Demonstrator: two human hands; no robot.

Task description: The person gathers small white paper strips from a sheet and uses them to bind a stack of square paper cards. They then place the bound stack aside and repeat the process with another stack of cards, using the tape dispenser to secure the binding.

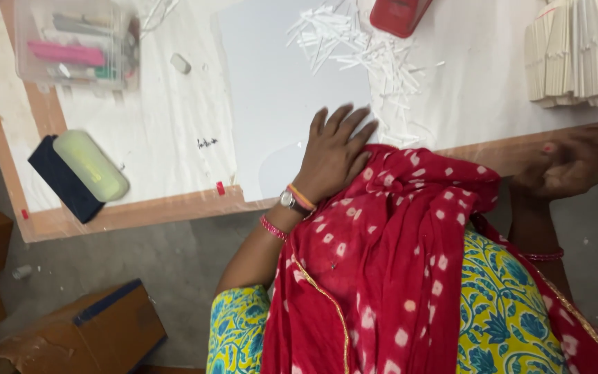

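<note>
Resting in the middle of the frame, the left hand (333,156) lies flat with fingers spread on a white sheet (278,90), its heel touching the red scarf (382,256); it grips nothing. At the right edge the right hand (569,163) is blurred and looks half curled at the table (140,211) edge; I cannot tell if it holds something. White sticks (361,48) lie scattered just above the left hand. A green case (91,165) lies at the left.

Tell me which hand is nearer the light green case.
Left. The left hand rests on the white sheet, to the right of the light green case; the right hand is at the table's far right edge.
</note>
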